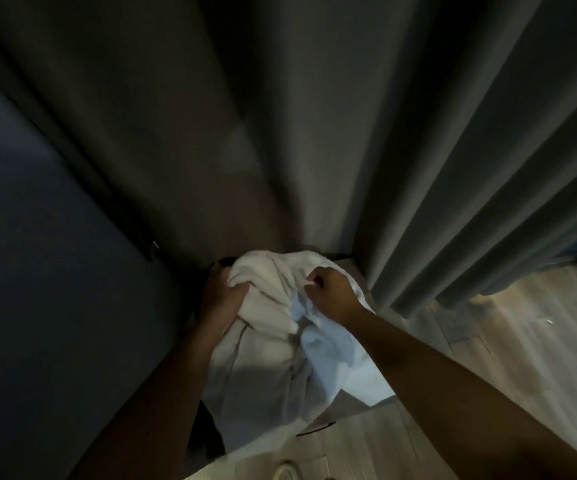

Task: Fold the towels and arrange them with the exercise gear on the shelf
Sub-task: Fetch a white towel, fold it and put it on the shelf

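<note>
head view: looking down in a dim room; both bare forearms are reaching fwd to a bundle of pale cloth in the lower middle.
towel (280, 341): white, crumpled, unfolded; it is hanging in loose folds from the two hands down toward the floor, w/ a lighter, bluish-lit part on the right side. could be more than one piece; can't tell.
left hand (219, 296): closing on the bundle's upper left edge, thumb pressing into the cloth, fingers curling behind it & hidden. prob. bearing the weight.
right hand (332, 289): curling tight, pinching a small bit of hem or a tag between fingertips (311, 284) at the upper right. prob. hunting for a corner or edge so the cloth can be spread out for folding.
surface under towel: something pale & flat is showing just behind the bundle, partly hidden; can't tell if it is the shelf.
curtain (453, 168): grey, pleated, hanging on the right, just beside the right hand.
wall (38, 271): dark, on the left.
floor (522, 341): light wood planks, lower right.
exercise gear: none visible.
task stage: early, judging by the cloth; nothing folded yet.
</note>
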The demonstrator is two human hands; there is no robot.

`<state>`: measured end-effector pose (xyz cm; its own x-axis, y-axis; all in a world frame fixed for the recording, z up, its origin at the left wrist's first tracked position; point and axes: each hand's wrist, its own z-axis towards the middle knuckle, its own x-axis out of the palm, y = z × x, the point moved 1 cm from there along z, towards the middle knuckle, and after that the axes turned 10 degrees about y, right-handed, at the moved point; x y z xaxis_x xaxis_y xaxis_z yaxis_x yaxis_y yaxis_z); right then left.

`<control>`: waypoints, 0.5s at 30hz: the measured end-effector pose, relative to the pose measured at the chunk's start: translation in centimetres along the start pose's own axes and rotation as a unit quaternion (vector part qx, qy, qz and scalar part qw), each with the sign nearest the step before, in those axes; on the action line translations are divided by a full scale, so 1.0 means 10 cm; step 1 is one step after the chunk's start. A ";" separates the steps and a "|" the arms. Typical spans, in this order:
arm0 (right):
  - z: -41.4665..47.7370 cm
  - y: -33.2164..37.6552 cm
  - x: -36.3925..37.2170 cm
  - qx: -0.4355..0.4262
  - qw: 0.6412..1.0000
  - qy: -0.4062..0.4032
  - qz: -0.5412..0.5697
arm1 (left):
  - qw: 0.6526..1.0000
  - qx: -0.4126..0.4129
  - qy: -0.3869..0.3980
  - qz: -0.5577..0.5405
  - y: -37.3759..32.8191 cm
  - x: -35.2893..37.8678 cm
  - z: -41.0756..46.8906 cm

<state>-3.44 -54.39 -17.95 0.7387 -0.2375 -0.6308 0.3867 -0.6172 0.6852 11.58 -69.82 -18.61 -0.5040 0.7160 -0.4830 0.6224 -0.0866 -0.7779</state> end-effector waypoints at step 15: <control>-0.97 0.84 -1.23 -0.201 0.972 0.078 0.093 | 0.970 0.226 -0.057 -0.077 -1.89 -0.40 -1.18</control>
<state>-3.95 -49.42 -0.88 0.8789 -0.1810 -0.4413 0.4000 -0.2245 0.8886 8.97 -62.88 2.77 -0.6484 0.6660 -0.3687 0.2225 -0.2975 -0.9285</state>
